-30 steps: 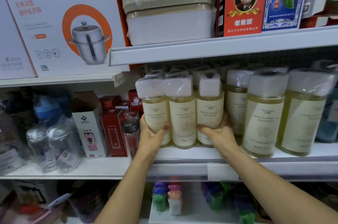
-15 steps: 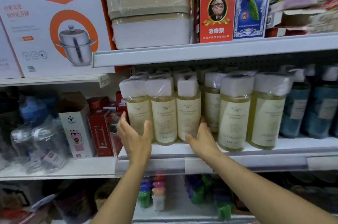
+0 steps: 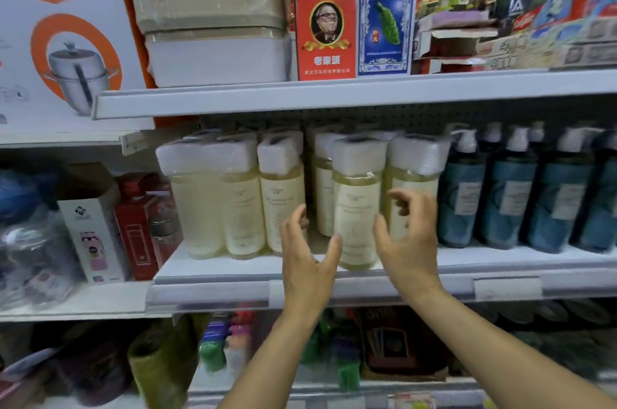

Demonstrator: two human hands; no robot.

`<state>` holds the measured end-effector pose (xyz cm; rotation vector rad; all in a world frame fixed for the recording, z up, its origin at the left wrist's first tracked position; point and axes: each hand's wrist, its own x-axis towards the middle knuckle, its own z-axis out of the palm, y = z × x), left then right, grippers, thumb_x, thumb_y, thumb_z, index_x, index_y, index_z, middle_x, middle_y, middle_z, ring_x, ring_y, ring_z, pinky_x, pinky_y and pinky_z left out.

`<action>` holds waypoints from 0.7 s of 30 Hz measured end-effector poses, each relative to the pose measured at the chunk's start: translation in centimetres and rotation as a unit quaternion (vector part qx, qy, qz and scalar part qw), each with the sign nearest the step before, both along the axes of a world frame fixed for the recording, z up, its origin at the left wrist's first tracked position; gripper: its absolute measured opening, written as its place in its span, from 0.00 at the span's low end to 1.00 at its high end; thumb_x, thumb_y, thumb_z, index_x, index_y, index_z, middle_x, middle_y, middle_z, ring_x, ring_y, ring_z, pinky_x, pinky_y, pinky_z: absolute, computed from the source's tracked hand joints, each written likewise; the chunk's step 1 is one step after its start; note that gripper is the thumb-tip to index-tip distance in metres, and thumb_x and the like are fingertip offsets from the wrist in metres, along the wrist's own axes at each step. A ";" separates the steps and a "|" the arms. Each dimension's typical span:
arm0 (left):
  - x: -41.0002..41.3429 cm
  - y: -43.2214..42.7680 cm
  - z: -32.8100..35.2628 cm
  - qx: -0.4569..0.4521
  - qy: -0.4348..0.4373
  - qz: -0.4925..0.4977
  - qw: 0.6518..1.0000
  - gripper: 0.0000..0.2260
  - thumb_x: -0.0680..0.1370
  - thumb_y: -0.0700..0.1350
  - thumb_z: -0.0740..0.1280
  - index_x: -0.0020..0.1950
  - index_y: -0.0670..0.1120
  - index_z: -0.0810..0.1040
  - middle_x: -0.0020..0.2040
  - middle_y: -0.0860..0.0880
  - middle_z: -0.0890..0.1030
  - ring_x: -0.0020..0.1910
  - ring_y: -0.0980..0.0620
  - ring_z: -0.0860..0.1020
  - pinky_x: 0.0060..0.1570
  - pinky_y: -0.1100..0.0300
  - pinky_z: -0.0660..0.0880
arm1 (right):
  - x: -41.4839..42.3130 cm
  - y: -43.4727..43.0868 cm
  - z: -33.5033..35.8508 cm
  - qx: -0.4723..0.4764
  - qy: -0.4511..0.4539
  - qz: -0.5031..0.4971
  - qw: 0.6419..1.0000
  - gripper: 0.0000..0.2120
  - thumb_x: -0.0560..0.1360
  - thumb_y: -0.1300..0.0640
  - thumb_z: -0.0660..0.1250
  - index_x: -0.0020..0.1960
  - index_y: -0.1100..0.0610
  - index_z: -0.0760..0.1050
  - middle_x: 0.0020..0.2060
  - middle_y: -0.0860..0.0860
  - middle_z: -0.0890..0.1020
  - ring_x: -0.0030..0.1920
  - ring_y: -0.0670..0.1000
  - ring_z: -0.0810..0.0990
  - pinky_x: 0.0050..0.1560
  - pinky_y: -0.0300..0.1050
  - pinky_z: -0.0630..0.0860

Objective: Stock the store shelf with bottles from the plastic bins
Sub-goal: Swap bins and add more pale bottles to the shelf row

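Several pale yellow bottles with white wrapped caps stand on the middle shelf (image 3: pixel 233 270). A trio of them (image 3: pixel 233 204) stands together at the left. Another yellow bottle (image 3: pixel 355 204) stands nearer the shelf's front edge, with more behind it. My left hand (image 3: pixel 305 255) hovers just left of that front bottle, fingers spread and holding nothing. My right hand (image 3: pixel 407 231) is just right of it, fingers loosely curved in front of the neighbouring bottle (image 3: pixel 414 174). Neither hand grips a bottle. No bin is in view.
Dark blue pump bottles (image 3: pixel 510 198) fill the shelf to the right. Red and white boxes (image 3: pixel 96 225) and wrapped flasks stand on the lower left shelf. The upper shelf (image 3: pixel 334 94) holds stacked containers and card boxes. More goods sit on the shelf below.
Both hands have let go of the left trio of bottles and moved right to either side of the front yellow bottle. The view has shifted right, bringing more blue bottles into sight.
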<state>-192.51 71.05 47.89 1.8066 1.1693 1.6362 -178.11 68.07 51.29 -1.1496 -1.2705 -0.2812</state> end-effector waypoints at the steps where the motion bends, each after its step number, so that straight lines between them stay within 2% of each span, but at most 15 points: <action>1: 0.8 -0.1 0.2 -0.006 0.004 -0.012 1.000 0.32 0.77 0.50 0.72 0.75 0.59 0.57 0.70 0.59 0.64 0.67 0.62 0.66 0.62 0.71 0.63 | 1.1 -0.2 -0.1 0.014 0.021 -0.014 1.000 0.23 0.70 0.66 0.73 0.61 0.55 0.68 0.54 0.44 0.68 0.56 0.51 0.72 0.59 0.42 0.72; 3: 2.4 -0.1 0.7 -0.022 0.012 -0.033 0.999 0.36 0.76 0.52 0.73 0.77 0.57 0.55 0.72 0.58 0.62 0.69 0.62 0.65 0.65 0.65 0.66 | 3.0 -0.4 -0.3 -0.003 0.069 -0.030 0.997 0.29 0.69 0.65 0.74 0.66 0.55 0.65 0.59 0.44 0.66 0.61 0.53 0.71 0.64 0.48 0.71; 4: 3.2 0.0 1.0 -0.028 0.017 -0.038 0.999 0.39 0.75 0.53 0.74 0.78 0.55 0.54 0.73 0.58 0.61 0.70 0.61 0.64 0.66 0.63 0.66 | 3.8 -0.4 -0.5 -0.040 0.097 -0.025 0.994 0.33 0.70 0.63 0.75 0.69 0.55 0.63 0.63 0.45 0.65 0.65 0.53 0.69 0.67 0.50 0.70; 7: 5.2 0.3 1.9 -0.050 0.034 -0.031 0.998 0.48 0.70 0.56 0.77 0.80 0.52 0.49 0.72 0.58 0.58 0.68 0.62 0.62 0.64 0.64 0.64 | 5.7 -0.1 -1.0 -0.209 0.185 0.056 0.959 0.44 0.71 0.57 0.75 0.78 0.52 0.51 0.74 0.50 0.62 0.74 0.52 0.63 0.72 0.53 0.66; 8: 5.6 0.5 2.2 -0.059 0.040 -0.021 0.997 0.50 0.69 0.56 0.78 0.80 0.51 0.48 0.71 0.57 0.58 0.66 0.62 0.61 0.62 0.64 0.64 | 6.2 0.2 -1.1 -0.249 0.209 0.092 0.941 0.44 0.71 0.55 0.75 0.78 0.52 0.51 0.74 0.52 0.65 0.73 0.52 0.65 0.71 0.54 0.68; 10: 6.1 1.1 2.4 -0.067 0.049 0.003 0.997 0.49 0.68 0.55 0.79 0.79 0.50 0.50 0.69 0.54 0.61 0.66 0.59 0.63 0.61 0.61 0.67 | 6.9 1.0 -1.5 -0.293 0.216 0.125 0.923 0.35 0.71 0.56 0.75 0.71 0.54 0.60 0.66 0.52 0.74 0.67 0.54 0.73 0.64 0.51 0.74; 11: 6.1 1.4 2.3 -0.065 0.050 0.011 0.997 0.48 0.68 0.54 0.79 0.78 0.50 0.52 0.68 0.53 0.63 0.67 0.57 0.66 0.61 0.60 0.69 | 7.1 1.2 -1.6 -0.304 0.200 0.115 0.924 0.30 0.71 0.56 0.76 0.66 0.53 0.63 0.63 0.52 0.76 0.65 0.54 0.75 0.61 0.50 0.75; 13: 6.1 1.9 2.0 -0.059 0.042 0.016 0.997 0.44 0.68 0.53 0.79 0.76 0.50 0.56 0.66 0.52 0.66 0.67 0.53 0.69 0.62 0.58 0.71 | 7.1 1.9 -1.9 -0.313 0.176 0.100 0.928 0.27 0.69 0.54 0.77 0.60 0.52 0.64 0.60 0.52 0.77 0.61 0.53 0.77 0.59 0.50 0.77; 16: 6.0 2.4 1.5 -0.052 0.023 0.023 0.998 0.42 0.68 0.50 0.79 0.75 0.49 0.59 0.66 0.51 0.67 0.66 0.53 0.70 0.64 0.55 0.72 | 6.7 2.6 -1.8 -0.322 0.156 0.104 0.928 0.31 0.66 0.50 0.79 0.59 0.51 0.63 0.60 0.53 0.77 0.61 0.54 0.77 0.61 0.55 0.77; 21: 5.1 3.2 1.5 -0.078 -0.011 0.000 0.997 0.42 0.69 0.49 0.78 0.76 0.50 0.59 0.63 0.53 0.69 0.64 0.56 0.71 0.66 0.54 0.73 | 6.7 3.6 -1.6 -0.348 0.136 0.106 0.922 0.45 0.62 0.46 0.81 0.69 0.58 0.62 0.64 0.54 0.73 0.65 0.55 0.73 0.65 0.57 0.74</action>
